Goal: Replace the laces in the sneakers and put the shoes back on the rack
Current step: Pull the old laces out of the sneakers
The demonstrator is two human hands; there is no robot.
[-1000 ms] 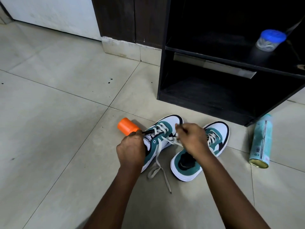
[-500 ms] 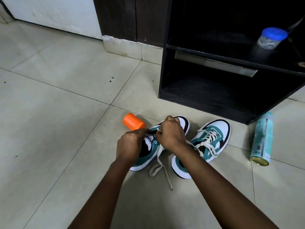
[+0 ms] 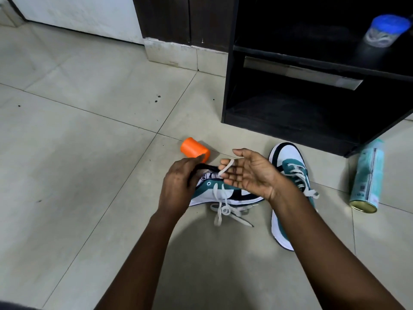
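From my head view: my left hand (image 3: 178,186) has its grip clenched on the black tongue edge of the near sneaker (image 3: 223,193), which lies tipped on its side on the floor tiles (image 3: 89,175). My right hand (image 3: 250,173) is palm-up, fingers mostly straight, with the white lace (image 3: 220,204) looped over a fingertip; its loose ends trail onto the floor below the shoe. The second sneaker (image 3: 288,173) sits just right, laced, partly under my right forearm. The black rack (image 3: 312,104) stands beyond. An orange cap (image 3: 193,148) lies by my left fingers, a teal spray can (image 3: 366,177) to the right, and a blue-lidded jar (image 3: 385,30) sits on the shelf.
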